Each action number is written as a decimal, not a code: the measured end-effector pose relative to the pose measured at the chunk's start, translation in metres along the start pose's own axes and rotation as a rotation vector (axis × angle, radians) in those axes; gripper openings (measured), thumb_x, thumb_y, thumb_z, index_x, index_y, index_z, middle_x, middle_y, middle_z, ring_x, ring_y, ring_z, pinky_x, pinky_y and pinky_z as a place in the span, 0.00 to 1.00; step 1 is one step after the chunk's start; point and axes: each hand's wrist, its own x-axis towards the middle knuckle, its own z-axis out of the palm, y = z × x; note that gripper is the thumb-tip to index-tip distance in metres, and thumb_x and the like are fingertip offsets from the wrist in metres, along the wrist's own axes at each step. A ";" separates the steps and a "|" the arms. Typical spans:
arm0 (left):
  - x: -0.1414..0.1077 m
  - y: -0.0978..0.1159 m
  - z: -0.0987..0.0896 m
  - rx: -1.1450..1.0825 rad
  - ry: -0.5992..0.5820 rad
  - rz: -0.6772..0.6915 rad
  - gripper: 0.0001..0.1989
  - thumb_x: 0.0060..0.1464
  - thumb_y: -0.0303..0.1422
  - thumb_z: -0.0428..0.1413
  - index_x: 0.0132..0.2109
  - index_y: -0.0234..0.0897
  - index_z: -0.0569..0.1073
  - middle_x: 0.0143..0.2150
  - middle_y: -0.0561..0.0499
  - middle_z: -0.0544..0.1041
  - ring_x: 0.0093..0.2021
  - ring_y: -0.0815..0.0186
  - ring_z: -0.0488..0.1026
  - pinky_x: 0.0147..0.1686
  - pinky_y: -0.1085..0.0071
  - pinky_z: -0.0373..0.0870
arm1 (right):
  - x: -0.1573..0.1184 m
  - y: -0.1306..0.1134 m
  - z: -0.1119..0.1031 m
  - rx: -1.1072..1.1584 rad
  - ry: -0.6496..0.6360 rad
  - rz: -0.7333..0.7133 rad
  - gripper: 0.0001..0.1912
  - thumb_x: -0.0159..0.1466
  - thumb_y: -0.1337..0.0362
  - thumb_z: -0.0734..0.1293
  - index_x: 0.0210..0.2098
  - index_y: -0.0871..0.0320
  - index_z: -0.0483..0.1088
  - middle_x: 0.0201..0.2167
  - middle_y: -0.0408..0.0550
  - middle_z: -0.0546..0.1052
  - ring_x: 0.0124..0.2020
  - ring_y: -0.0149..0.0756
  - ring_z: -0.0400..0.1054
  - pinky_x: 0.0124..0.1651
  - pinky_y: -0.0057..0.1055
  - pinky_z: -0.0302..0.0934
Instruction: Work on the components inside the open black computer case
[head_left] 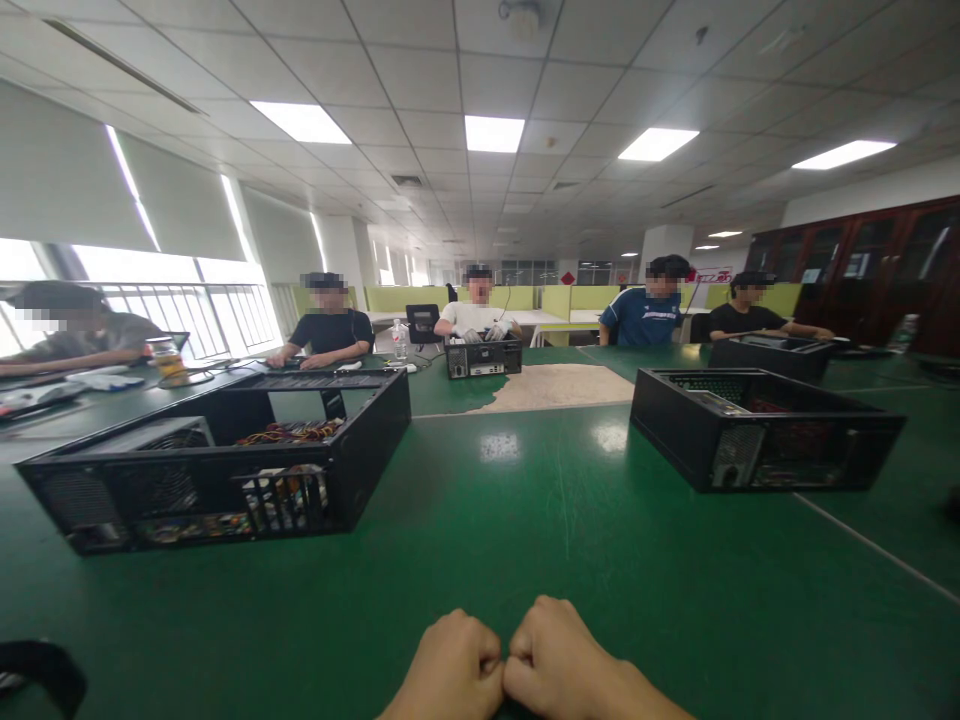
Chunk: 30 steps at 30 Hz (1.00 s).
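At the near edge of the green table (pixel 517 530), my left hand (pixel 456 662) is curled into a fist. My right hand (pixel 559 655) is likewise a closed fist, its knuckles against those of the left. Nothing shows in either one. Ahead on the left lies an open black computer case (pixel 375 440) with a power supply and red and yellow cables inside. Another open black computer case (pixel 675 440) rests ahead on the right. Both cases are out of reach of my fists, which touch neither.
Across the table a person in a white shirt (pixel 480 318) works over a smaller case (pixel 484 358). Other people sit left and right. A bare tan patch (pixel 562 390) marks the tabletop. A jar (pixel 166 362) and a water bottle (pixel 399 340) stand left of the middle.
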 end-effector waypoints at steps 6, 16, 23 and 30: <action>0.001 0.000 0.000 -0.002 0.021 0.007 0.11 0.38 0.29 0.48 0.16 0.35 0.53 0.17 0.57 0.46 0.23 0.70 0.41 0.25 0.68 0.41 | 0.000 -0.001 -0.002 0.007 0.029 -0.006 0.10 0.47 0.65 0.60 0.12 0.61 0.61 0.09 0.38 0.61 0.16 0.24 0.38 0.21 0.26 0.38; 0.003 -0.007 0.006 0.019 0.038 0.005 0.11 0.40 0.30 0.48 0.16 0.35 0.54 0.17 0.57 0.43 0.22 0.70 0.41 0.24 0.69 0.42 | -0.001 -0.001 0.001 -0.019 0.016 0.003 0.10 0.47 0.65 0.60 0.12 0.61 0.64 0.11 0.40 0.67 0.16 0.24 0.38 0.20 0.26 0.37; 0.003 -0.004 0.003 0.019 0.016 0.003 0.11 0.40 0.29 0.48 0.16 0.35 0.55 0.18 0.57 0.44 0.22 0.70 0.41 0.25 0.68 0.42 | 0.000 -0.002 -0.001 -0.007 0.015 0.003 0.09 0.47 0.65 0.60 0.12 0.61 0.63 0.11 0.40 0.66 0.16 0.24 0.38 0.21 0.26 0.37; 0.002 -0.003 0.003 0.026 0.028 -0.011 0.11 0.40 0.29 0.49 0.16 0.35 0.54 0.17 0.57 0.44 0.22 0.70 0.41 0.25 0.69 0.43 | 0.001 -0.002 -0.001 0.010 0.021 0.000 0.10 0.46 0.65 0.60 0.12 0.61 0.59 0.09 0.39 0.63 0.16 0.24 0.37 0.21 0.25 0.37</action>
